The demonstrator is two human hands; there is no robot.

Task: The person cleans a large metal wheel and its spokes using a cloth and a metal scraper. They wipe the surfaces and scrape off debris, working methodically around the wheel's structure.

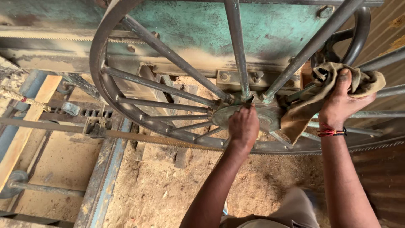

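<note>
A big spoked steel wheel [105,80] of a band saw fills the upper view, its toothed blade [139,138] running along the rim. My left hand [243,126] is closed on the round hub [270,116] at the wheel's centre, though what the fingers hold is hidden. My right hand [341,103], with a red thread band on the wrist, grips a dirty tan rag [327,82] bunched against the spokes right of the hub, one end hanging down.
A worn green machine body [270,29] stands behind the wheel. Sawdust [177,185] covers the ground below. Rails and a wooden plank [29,122] lie at left, with a corrugated metal sheet [384,177] at right.
</note>
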